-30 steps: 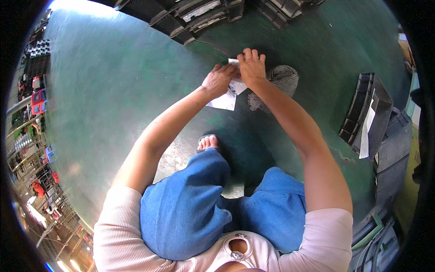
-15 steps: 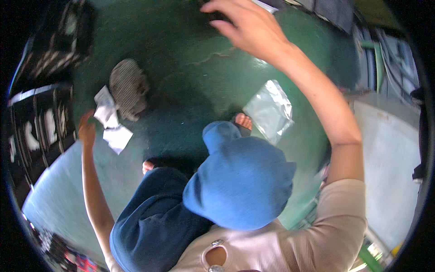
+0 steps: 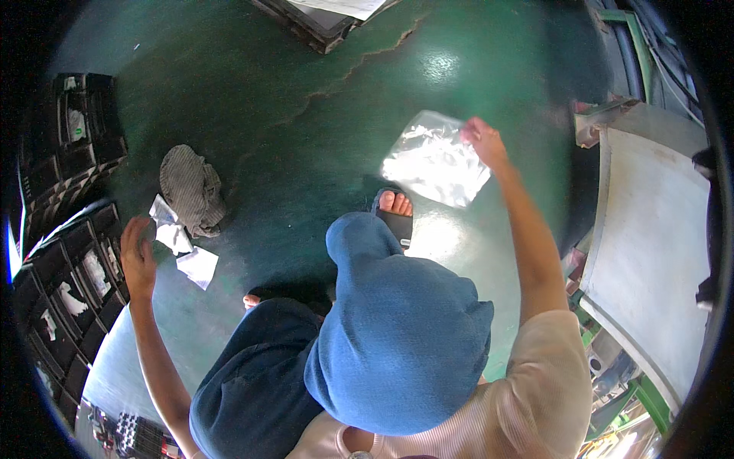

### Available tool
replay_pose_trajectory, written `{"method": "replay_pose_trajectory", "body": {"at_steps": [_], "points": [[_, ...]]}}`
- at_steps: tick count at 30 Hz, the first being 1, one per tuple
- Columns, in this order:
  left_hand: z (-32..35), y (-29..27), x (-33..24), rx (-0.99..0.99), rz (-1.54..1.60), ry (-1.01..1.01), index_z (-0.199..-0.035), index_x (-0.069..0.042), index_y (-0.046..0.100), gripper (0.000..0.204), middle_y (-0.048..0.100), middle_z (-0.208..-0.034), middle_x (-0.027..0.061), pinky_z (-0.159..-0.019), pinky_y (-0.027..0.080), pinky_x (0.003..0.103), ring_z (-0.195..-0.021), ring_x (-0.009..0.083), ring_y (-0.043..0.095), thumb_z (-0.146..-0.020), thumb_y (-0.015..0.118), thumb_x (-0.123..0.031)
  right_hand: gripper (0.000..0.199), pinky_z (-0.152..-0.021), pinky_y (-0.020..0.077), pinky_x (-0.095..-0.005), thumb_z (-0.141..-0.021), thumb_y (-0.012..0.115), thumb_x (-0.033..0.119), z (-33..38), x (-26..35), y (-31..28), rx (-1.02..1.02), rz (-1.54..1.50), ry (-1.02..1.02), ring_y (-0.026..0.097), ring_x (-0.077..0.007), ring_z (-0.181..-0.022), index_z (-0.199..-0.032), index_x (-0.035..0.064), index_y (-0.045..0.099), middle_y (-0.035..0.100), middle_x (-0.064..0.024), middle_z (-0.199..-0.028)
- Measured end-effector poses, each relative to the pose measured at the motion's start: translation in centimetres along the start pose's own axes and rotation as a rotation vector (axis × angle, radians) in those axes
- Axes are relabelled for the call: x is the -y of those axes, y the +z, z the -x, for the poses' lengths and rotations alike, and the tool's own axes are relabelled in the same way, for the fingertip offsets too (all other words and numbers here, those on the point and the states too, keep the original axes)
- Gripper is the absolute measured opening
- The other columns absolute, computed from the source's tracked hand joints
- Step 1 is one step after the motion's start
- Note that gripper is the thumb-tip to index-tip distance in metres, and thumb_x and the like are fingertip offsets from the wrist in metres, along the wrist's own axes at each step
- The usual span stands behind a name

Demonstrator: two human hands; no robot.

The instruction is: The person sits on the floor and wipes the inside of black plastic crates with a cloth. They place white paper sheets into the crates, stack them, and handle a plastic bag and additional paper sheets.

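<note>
Right hand (image 3: 483, 140) is reaching out over the green floor (image 3: 306, 92), fingers closing on the upper right corner of a clear plastic bag (image 3: 436, 164). The bag is lying flat, glossy and crinkled, its long axis running down-left from the fingertips toward the sandalled foot (image 3: 394, 214). Left hand (image 3: 138, 256) is hovering well apart, fingers loosely curled and holding nothing, just beside white paper scraps (image 3: 183, 249) and a grey striped cloth (image 3: 191, 187), near black compartment trays (image 3: 69, 298).
</note>
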State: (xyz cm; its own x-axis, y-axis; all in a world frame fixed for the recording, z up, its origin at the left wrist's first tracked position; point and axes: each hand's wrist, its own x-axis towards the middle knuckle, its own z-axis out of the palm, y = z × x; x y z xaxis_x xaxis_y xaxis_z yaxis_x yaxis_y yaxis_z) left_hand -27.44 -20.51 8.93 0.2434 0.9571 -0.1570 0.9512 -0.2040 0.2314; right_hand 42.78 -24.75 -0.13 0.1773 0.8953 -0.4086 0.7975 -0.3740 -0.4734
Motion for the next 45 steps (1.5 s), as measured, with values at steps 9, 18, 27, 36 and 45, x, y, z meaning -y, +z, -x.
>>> {"method": "replay_pose_trajectory", "body": {"at_steps": [9,18,27,36,45], "points": [[-8.2,-3.1,-17.4,0.262,0.829,-0.001,-0.140,-0.014,0.027,0.079,0.046,-0.130,0.0173,-0.098,0.035,0.048,-0.122,0.0316,0.044,-0.077,0.071,-0.029,0.014,-0.060,0.0488,-0.0270,-0.088,0.060,0.018,-2.4,23.2,-5.3,0.159,-0.774,-0.316,0.066,-0.0174,-0.072,-0.092,0.0057,0.054,0.067,-0.0083,-0.086],[-8.6,-0.3,-17.8,0.307,1.663,-0.314,-0.098,0.000,0.061,0.018,0.064,-0.088,0.0061,-0.074,0.050,0.025,-0.079,0.0142,0.064,-0.086,0.062,-0.013,0.021,-0.066,0.0517,-0.0296,-0.083,0.067,0.025,-2.6,28.3,2.1,0.250,-1.209,-0.327,0.065,-0.0179,-0.072,-0.078,0.0076,0.056,0.065,-0.0063,-0.080],[-7.7,1.2,-15.1,-0.050,1.584,-0.242,-0.097,-0.001,0.059,0.013,0.063,-0.084,0.0038,-0.066,0.048,0.024,-0.072,0.0109,0.061,-0.090,0.056,-0.012,0.040,-0.083,0.0458,-0.0316,-0.080,0.069,0.017,-0.7,30.8,5.5,0.411,-1.132,-0.275,0.063,-0.0209,-0.090,-0.113,0.0063,0.050,0.062,-0.0100,-0.103],[-7.3,1.9,-14.4,-0.346,1.351,-0.364,-0.100,-0.005,0.057,0.014,0.053,-0.073,0.0003,-0.048,0.044,0.020,-0.059,0.0063,0.054,-0.094,0.049,-0.014,0.036,-0.074,0.0503,-0.0261,-0.085,0.060,0.009,0.4,30.8,8.3,0.586,-1.159,-0.074,0.063,-0.0165,-0.089,-0.119,0.0017,0.051,0.064,-0.0094,-0.103],[-6.1,2.8,-15.1,-0.464,1.108,-0.271,-0.101,-0.005,0.056,0.013,0.051,-0.067,-0.0009,-0.045,0.041,0.021,-0.051,0.0044,0.048,-0.093,0.050,-0.013,0.034,-0.073,0.0513,-0.0262,-0.092,0.050,0.016,0.8,30.2,10.8,0.459,-0.588,-0.201,0.063,-0.0153,-0.088,-0.122,0.0002,0.049,0.064,-0.0074,-0.103]]}}
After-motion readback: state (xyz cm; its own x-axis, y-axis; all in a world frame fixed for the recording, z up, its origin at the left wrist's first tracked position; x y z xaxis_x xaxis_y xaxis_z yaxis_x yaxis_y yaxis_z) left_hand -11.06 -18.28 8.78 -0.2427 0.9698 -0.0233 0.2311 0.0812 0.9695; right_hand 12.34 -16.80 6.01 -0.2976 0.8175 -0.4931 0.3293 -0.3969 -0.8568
